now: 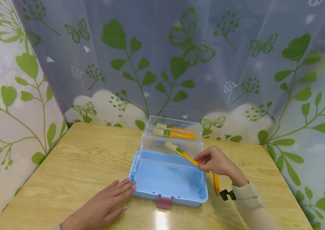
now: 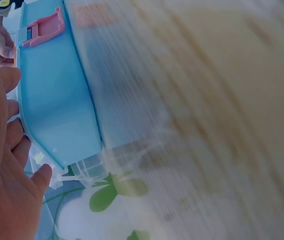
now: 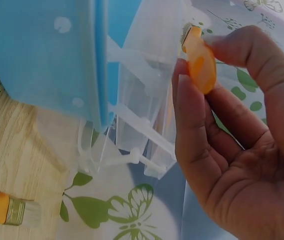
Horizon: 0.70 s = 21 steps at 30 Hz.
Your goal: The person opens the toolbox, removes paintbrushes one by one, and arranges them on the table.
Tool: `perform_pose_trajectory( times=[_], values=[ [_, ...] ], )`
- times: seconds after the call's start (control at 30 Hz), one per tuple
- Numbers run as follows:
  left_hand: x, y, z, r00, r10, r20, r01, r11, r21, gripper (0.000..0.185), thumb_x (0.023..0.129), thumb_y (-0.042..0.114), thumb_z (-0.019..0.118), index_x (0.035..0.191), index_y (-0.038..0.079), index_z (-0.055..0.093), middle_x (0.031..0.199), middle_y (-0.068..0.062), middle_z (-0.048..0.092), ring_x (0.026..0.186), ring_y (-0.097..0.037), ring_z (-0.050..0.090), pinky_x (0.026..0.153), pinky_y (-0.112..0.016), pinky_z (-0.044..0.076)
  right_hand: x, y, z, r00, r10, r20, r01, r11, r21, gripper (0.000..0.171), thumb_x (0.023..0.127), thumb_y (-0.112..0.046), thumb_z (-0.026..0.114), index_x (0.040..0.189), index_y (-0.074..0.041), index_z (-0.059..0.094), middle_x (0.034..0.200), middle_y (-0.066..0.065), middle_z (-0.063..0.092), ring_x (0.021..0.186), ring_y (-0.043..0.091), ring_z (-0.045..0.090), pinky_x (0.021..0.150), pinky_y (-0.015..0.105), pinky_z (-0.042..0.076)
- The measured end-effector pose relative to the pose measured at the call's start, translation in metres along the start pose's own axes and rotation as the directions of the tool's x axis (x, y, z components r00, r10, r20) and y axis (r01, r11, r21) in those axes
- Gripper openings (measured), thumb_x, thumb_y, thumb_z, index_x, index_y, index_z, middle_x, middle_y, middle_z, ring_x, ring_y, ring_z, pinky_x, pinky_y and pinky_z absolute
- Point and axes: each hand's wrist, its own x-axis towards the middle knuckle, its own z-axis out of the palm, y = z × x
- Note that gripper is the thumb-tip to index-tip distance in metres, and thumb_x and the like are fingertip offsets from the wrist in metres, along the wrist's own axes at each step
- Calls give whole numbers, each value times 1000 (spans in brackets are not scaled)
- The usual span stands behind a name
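A: Item one, the right hand [image 1: 215, 160]?
B: Its thumb and fingertips pinch the orange handle of a paintbrush [image 1: 183, 154], bristles pointing up and left. The brush hangs tilted over the right rear part of the blue storage box [image 1: 166, 179], in front of the clear tiers.

A: Item two, the left hand [image 1: 105, 204]?
B: Flat on the wooden desk [image 1: 79, 166], fingers straight and slightly spread, palm down. The fingertips touch the box's front left corner. It holds nothing.

A: Item three, the box?
B: Light blue plastic tub, open, standing at mid-desk. A pink latch [image 1: 164, 202] hangs at the middle of its front wall. Clear fold-out trays [image 1: 177, 134] are raised in steps behind the tub.

A: Contents of the trays?
B: Two further brushes with orange handles and pale bristles. One [image 1: 174, 134] lies in the nearer upper tier, another [image 1: 174, 128] just behind it, both with handles pointing right.

A: Anything loose on the desk?
B: One more orange-handled brush [image 1: 216, 184] lies on the desk just right of the box, beside the right wrist; the right wrist view shows its metal ferrule and bristles [image 3: 21, 212].

A: Surroundings?
B: A curtain [image 1: 162, 57] printed with green leaves and butterflies hangs behind the desk.
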Motion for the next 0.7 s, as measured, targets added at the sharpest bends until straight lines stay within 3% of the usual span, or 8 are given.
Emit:
perform_pose_trajectory(
  times=[0.47,0.7],
  values=[
    [0,0,2,1000,-2,8,2,1000,5,69,98,24,69,157,6,39,164,-7,36,151,-25,34,127,-24,3,-37,12,-11,991,30,-130,-31,1000,-2,25,86,-1,75,110,6,75,100,13,75,81,15,68,66,27,60],
    [0,-1,3,1000,10,-7,-10,1000,2,67,98,24,68,156,5,41,165,-5,35,150,-27,36,128,-26,5,-52,26,-9,969,84,-232,-65,994,89,28,90,-2,74,116,7,72,102,18,75,85,15,70,68,28,62]
  ],
)
